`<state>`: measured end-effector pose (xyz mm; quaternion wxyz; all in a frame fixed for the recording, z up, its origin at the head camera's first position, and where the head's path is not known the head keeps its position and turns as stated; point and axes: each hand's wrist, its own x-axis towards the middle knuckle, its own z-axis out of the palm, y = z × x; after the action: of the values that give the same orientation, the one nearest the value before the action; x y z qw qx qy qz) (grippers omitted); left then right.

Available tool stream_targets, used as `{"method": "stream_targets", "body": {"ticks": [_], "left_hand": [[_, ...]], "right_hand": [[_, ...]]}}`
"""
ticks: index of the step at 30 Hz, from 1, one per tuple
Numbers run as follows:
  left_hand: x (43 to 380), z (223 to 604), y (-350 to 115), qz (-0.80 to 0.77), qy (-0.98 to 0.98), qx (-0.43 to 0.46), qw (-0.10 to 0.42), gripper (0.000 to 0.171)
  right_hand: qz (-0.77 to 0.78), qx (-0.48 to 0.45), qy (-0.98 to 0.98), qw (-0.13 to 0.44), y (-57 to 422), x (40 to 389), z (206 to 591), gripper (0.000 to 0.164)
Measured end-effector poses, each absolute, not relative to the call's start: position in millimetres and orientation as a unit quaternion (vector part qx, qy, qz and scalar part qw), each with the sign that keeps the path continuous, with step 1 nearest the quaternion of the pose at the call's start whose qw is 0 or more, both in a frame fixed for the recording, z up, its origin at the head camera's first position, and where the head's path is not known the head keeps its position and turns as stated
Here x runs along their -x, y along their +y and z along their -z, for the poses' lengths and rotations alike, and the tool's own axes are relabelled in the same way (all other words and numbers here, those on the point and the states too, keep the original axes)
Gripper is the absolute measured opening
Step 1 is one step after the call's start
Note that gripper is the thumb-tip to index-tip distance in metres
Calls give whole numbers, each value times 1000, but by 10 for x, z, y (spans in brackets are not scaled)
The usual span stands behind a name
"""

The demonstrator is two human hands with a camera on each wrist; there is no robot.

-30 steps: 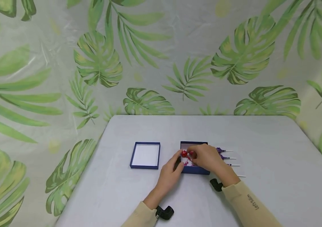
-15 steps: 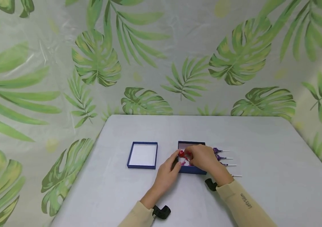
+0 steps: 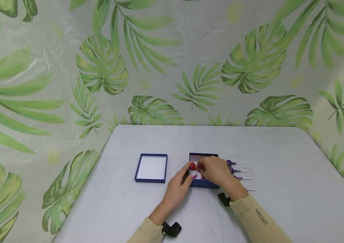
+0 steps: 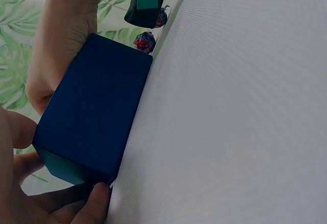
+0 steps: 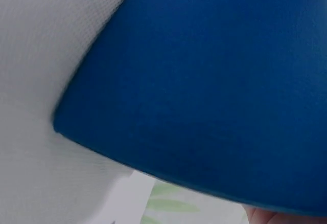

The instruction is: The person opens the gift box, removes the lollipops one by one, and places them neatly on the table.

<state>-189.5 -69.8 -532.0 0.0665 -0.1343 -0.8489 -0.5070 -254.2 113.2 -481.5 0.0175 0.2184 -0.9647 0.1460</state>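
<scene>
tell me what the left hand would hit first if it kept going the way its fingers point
Probably the dark blue box: the left hand already touches its near left corner, fingers aimed up and right. Beyond that lies the red lollipop in it, though depth is unclear.

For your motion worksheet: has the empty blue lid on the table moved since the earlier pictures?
No. The lid keeps its place left of the box and against the table's far edge; only the camera shifted.
</scene>
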Motion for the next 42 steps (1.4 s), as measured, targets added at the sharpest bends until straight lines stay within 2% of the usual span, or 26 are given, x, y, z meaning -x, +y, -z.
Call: {"method": "stream_targets", "body": {"ticks": [8,17,27,42], "left_hand": [[1889,5283,-692,512,-847,130,63,51],[1878,5294,-698,517,-845,120,62,51],[1883,5341,-701,511,-846,130,79,50],[1869,5305,-698,510,-848,125,72,51]], "right_hand": [[-159,-223,-960,60,1140,2557,4852,7],[-151,-227,-956,103,1098,2541,4895,5],[-153,-241,-950,130,1078,2503,4867,6],[-121,-257,-945,161,1127,2450,4748,11]]}}
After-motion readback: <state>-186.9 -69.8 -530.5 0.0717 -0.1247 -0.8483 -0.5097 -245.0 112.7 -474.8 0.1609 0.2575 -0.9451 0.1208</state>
